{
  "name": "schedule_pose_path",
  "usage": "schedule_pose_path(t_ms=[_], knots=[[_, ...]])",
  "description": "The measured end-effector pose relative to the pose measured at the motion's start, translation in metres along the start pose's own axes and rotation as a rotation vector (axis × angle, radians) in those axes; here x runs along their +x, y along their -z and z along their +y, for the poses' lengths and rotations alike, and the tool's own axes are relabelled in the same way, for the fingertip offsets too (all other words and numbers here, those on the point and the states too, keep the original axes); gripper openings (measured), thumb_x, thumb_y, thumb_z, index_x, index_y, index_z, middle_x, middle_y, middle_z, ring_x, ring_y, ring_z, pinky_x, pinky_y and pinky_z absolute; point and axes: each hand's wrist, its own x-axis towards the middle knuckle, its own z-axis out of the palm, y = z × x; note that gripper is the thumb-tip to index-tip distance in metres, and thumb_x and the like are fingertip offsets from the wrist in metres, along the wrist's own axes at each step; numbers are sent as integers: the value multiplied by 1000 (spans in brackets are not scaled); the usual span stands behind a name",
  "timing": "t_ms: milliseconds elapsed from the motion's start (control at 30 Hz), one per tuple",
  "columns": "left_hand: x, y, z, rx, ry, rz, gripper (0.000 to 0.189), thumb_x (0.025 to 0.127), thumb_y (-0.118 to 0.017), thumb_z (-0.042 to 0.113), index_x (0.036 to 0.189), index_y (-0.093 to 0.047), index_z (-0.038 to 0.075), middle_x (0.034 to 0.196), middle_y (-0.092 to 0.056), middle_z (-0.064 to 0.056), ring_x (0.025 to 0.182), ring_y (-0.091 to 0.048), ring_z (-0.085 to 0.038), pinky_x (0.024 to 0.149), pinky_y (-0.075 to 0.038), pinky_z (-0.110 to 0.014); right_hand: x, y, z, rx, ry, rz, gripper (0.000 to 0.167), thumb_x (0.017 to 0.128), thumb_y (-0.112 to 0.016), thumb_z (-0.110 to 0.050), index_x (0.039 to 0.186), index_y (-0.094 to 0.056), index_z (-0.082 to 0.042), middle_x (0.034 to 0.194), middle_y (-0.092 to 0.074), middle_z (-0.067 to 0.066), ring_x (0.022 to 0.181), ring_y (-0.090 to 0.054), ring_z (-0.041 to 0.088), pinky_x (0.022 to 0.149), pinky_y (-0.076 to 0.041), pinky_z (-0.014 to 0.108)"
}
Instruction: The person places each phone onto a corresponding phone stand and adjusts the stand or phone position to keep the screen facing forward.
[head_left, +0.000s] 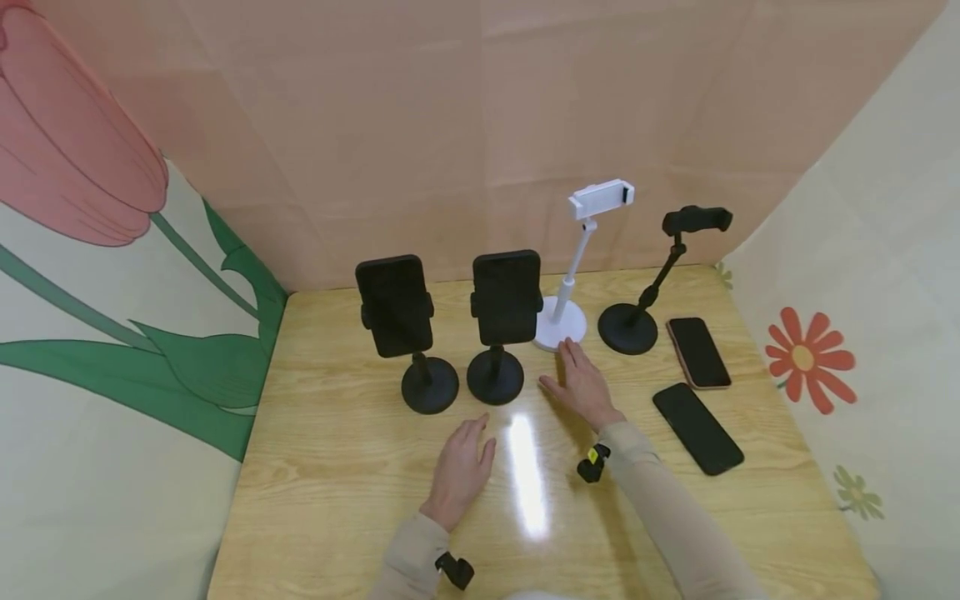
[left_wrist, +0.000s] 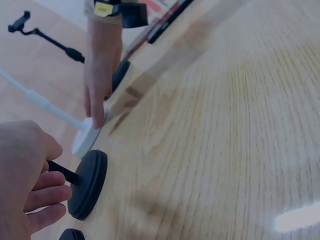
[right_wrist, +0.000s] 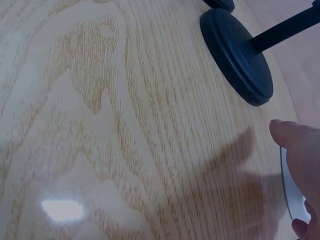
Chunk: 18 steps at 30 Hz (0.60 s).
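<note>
My right hand (head_left: 585, 388) touches the front edge of the white phone stand's round base (head_left: 550, 333) with its fingertips, the thumb spread to the left. The white stand's clamp (head_left: 602, 198) holds nothing. My left hand (head_left: 459, 468) hovers above the table with loosely bent fingers, in front of a black stand's base (head_left: 495, 377). That stand carries a phone (head_left: 507, 297) upright. To its left, a second black stand (head_left: 430, 385) bears another dark phone (head_left: 394, 305), tilted slightly. In the left wrist view, the right hand (left_wrist: 100, 75) reaches down to the white base (left_wrist: 86, 137).
A further black stand (head_left: 628, 328) with a vacant clamp is at the right rear. Two phones lie flat on the right: one with a pinkish edge (head_left: 699, 352), one black (head_left: 698, 428). A curtain (head_left: 420, 142) hangs behind the wooden table (head_left: 322, 483).
</note>
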Motion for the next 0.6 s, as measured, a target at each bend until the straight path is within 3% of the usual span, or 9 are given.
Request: schedule_pose_path(t_ms=[600], knots=[[-3,-10,2,-10,28,-68,39,100,-69,18,135,-63,3,116,-71,-10,107,-70,-26,94,-59,-38,2,0,2,14,54,16,72,97,-73,-28,149,-41,11,156,-39,31,146,-37,47,121,-32,57]])
